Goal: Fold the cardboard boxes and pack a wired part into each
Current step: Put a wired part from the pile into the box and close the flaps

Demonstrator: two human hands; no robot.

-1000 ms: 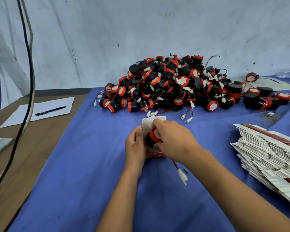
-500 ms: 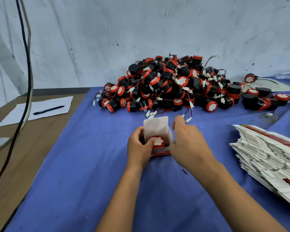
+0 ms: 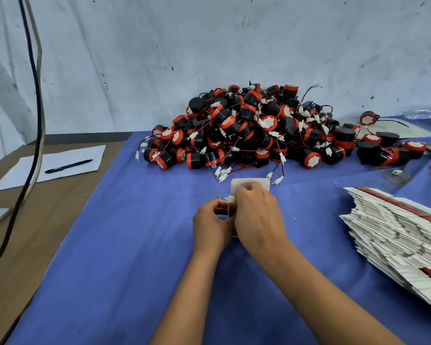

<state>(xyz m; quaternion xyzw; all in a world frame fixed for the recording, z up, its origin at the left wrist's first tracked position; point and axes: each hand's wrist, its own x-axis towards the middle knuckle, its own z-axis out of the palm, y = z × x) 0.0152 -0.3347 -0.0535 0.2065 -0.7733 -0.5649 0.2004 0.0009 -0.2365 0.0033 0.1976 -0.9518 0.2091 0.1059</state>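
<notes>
A blue cloth (image 3: 125,245) covers most of a brown table (image 3: 35,245) set against a scuffed pale wall (image 3: 209,46), with dark cables (image 3: 36,100) hanging at the left over a sheet of paper (image 3: 60,163) and a pen (image 3: 68,166). Behind the hands lies a heap of black-and-red wired parts (image 3: 254,130), a stack of flat cardboard boxes (image 3: 396,232) at the right. The small box (image 3: 249,184) sits mid-cloth, its white flap up: the left hand (image 3: 210,224) grips its side, the right hand (image 3: 258,215) curls over its top, pinching a white connector (image 3: 230,199)

matt blue cloth (image 3: 135,245), seemingly plastic parts (image 3: 246,130)
</notes>
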